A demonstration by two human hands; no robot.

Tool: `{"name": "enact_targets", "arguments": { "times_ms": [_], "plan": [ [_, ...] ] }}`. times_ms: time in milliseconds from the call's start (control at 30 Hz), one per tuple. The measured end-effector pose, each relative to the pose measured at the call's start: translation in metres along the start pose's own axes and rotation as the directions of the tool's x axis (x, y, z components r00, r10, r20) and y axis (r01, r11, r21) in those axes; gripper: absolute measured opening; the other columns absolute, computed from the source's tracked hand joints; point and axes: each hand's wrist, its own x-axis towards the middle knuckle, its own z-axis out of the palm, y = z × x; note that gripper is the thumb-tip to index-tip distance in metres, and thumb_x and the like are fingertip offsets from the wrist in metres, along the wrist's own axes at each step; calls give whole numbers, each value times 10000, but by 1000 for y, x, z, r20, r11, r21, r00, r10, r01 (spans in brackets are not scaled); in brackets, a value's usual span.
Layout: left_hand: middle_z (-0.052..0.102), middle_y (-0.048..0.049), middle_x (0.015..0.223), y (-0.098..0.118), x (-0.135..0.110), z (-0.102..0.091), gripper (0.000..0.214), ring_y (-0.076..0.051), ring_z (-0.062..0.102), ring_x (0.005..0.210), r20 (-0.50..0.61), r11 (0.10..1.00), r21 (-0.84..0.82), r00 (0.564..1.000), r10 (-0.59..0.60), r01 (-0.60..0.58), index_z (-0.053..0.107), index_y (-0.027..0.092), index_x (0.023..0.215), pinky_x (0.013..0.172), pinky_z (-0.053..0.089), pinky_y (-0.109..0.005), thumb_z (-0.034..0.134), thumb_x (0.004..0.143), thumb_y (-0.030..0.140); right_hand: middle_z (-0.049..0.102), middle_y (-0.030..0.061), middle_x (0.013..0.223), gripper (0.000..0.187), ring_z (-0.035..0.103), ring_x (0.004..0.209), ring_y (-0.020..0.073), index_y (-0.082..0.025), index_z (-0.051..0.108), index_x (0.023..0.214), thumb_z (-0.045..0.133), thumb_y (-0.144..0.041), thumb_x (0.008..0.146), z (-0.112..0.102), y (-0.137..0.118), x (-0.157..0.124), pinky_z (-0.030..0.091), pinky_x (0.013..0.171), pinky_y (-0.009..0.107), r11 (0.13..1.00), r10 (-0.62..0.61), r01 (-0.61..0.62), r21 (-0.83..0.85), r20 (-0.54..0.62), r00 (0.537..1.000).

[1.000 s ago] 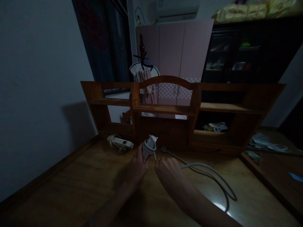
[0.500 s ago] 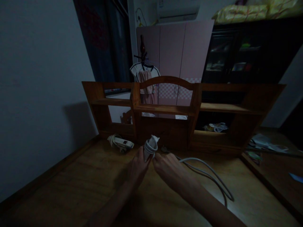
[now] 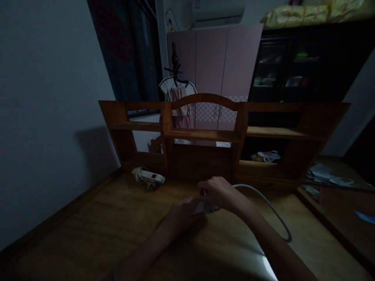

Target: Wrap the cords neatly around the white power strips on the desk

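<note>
The wooden board [image 3: 111,218] formed the work surface. Its left edge met a trim strip along the plain wall [image 3: 49,86]; its rear edge adjoined a wooden shelf unit [image 3: 202,134] with an arched centre section; its right edge carried a raised rail [image 3: 331,224]. A bright reflection showed on the board beside the right forearm.

The pale strip [image 3: 199,208], wrapped with loops of cord, was located above the middle of the board, between both hands; contact with the surface could not be determined. The left hand [image 3: 183,212] was closed around one end of the strip, its fingertips largely hidden. The right hand [image 3: 218,192] was positioned over the loops, fingers curled nearly closed on the grey cord [image 3: 265,197]. The cord arched out beyond the right wrist and bent back toward the forearm.

A white power strip [image 3: 149,176] with bundled cable lay near the board's rear left corner. A plastic bag [image 3: 272,156] occupied the unit's lower right compartment.

Beyond the unit stood a pink wardrobe [image 3: 211,58], hanging clothes [image 3: 179,93] and a dark cabinet [image 3: 293,70] bearing yellow packages [image 3: 301,16]. An air conditioner [image 3: 218,15] was mounted above the wardrobe. Lighting was dim.
</note>
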Motion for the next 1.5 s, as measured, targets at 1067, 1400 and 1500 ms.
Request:
{"name": "enact_targets", "arguments": {
  "times_ms": [1067,1400,1500],
  "plan": [
    [637,-110,1130,11,6,11,656,-244,625,1015,-148,509,-839,821,-551,191,442,193,1255,826,506,-316,721,704,413,692,114,854,317,640,786,179,-127,681,831,389,-213,916,36,51,21,373,640,222,970,230,-232,67,33,973],
    [689,-85,759,-19,13,11,521,-157,641,571,208,22,-956,730,-651,292,623,120,973,502,493,-225,674,706,564,691,110,937,489,654,893,218,-191,667,935,280,-489,969,33,46,12,433,719,270,949,268,-254,-188,50,962],
    [697,-94,814,-24,14,12,534,-160,649,595,231,-2,-950,702,-674,311,627,125,997,524,503,-233,695,690,557,693,103,914,389,660,863,225,-190,665,928,365,-436,959,28,36,11,447,710,288,945,226,-207,-255,47,973]
  ]
}}
